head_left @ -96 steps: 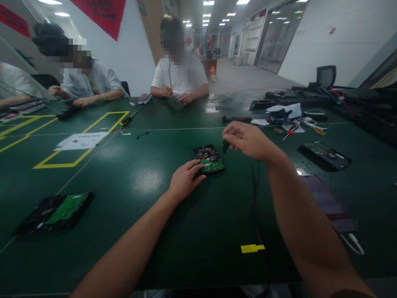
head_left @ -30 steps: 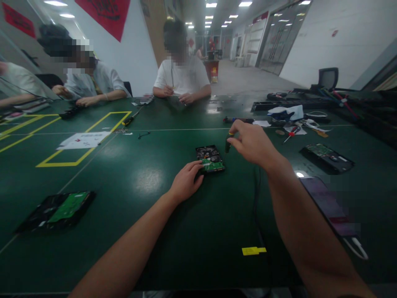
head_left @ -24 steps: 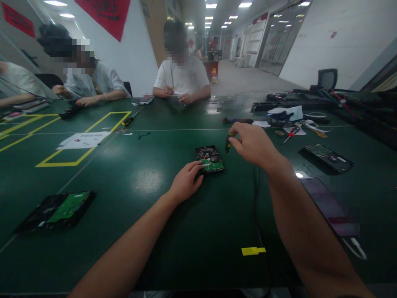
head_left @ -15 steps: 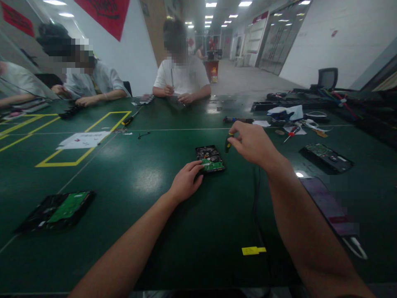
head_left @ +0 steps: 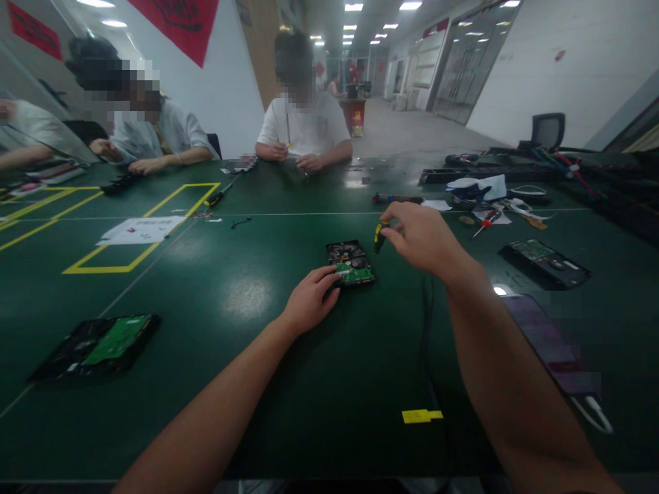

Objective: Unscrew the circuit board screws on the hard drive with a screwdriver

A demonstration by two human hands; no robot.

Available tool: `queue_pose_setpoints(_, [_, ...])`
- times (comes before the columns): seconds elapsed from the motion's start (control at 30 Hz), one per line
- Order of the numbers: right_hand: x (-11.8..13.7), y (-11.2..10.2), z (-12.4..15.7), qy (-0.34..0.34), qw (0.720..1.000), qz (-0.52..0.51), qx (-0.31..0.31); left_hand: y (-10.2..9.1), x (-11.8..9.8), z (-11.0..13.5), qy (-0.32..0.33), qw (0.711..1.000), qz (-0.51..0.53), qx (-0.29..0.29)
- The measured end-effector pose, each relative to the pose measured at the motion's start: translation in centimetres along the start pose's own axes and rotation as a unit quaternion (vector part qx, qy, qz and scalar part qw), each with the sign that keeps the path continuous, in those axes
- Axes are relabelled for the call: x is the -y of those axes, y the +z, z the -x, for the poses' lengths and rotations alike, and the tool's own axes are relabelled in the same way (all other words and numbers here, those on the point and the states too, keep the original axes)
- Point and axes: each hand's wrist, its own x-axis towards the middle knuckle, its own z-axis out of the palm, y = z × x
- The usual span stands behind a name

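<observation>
A hard drive [head_left: 349,261] lies circuit-board side up on the green table [head_left: 247,302], its green board towards me. My left hand [head_left: 309,300] rests on the drive's near left corner and holds it down with the fingers pressed against its edge. My right hand [head_left: 419,235] hovers just right of the drive, fingers pinched around the black and yellow handle of a small screwdriver [head_left: 378,237] held upright, tip pointing down at the drive's right edge.
A second hard drive [head_left: 97,343] lies at the near left, a third [head_left: 546,261] at the right. Papers [head_left: 139,230] sit inside a yellow taped rectangle. Tools and cables [head_left: 484,195] clutter the far right. Two people work across the table. A yellow tag [head_left: 421,415] lies near me.
My right hand has turned the screwdriver slightly in its fingers while staying beside the drive. The left hand has kept its place on the drive's corner.
</observation>
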Motion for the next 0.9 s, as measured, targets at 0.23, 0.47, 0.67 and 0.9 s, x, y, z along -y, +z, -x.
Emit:
queue_pose_setpoints(0.23, [0.12,-0.09,0.06,0.039,0.999,0.021,-0.025,-0.08,-0.09,-0.03,0.002,1.000,-0.004,0.003])
queue_pose_setpoints(0.47, [0.17,-0.13,0.03,0.007,0.999,0.043,-0.007,0.16,0.11,0.01,0.001,1.000,0.004,-0.007])
queue_pose_setpoints(0.67, [0.03,0.26,0.05,0.035,0.999,0.015,-0.011,-0.04,0.01,0.03,0.006,1.000,0.001,-0.004])
queue_pose_setpoints(0.9, [0.25,0.00,-0.04,0.018,0.999,0.033,-0.015,-0.08,0.09,0.08,0.007,1.000,-0.005,0.002])
